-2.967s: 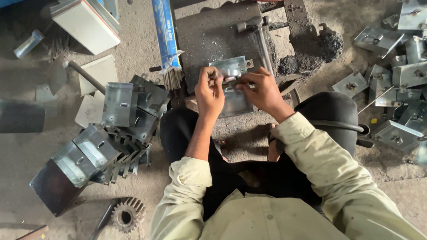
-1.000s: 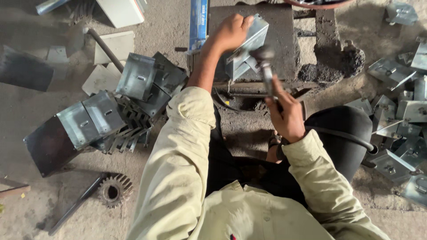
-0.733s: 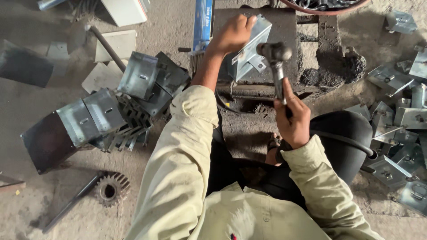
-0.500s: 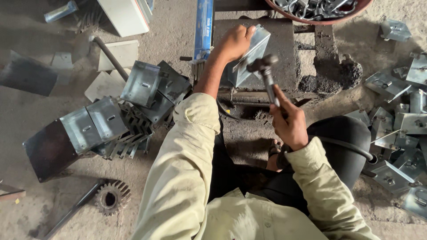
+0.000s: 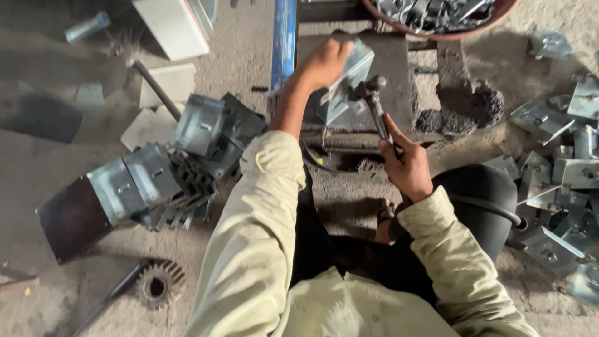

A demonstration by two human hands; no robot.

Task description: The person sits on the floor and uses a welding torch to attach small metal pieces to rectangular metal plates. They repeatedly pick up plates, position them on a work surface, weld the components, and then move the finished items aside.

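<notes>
My left hand [image 5: 323, 64] presses a folded grey metal bracket [image 5: 346, 87] onto a flat steel block [image 5: 399, 68] in front of me. My right hand [image 5: 404, 163] grips the handle of a small hammer [image 5: 374, 100]; its head sits at the bracket's right edge. The part of the bracket beneath my left hand is hidden.
A stack of finished grey brackets [image 5: 156, 181] lies at my left. Loose brackets [image 5: 561, 175] are scattered at the right. A red bowl of metal parts [image 5: 437, 15] stands at the top. A toothed gear [image 5: 156, 287], a blue bar [image 5: 284, 37] and a white box [image 5: 171, 25] lie nearby.
Three seconds ago both hands held the bracket close to me. Since then my left hand set it on the block and my right hand took the hammer, whose head has come down to the bracket.
</notes>
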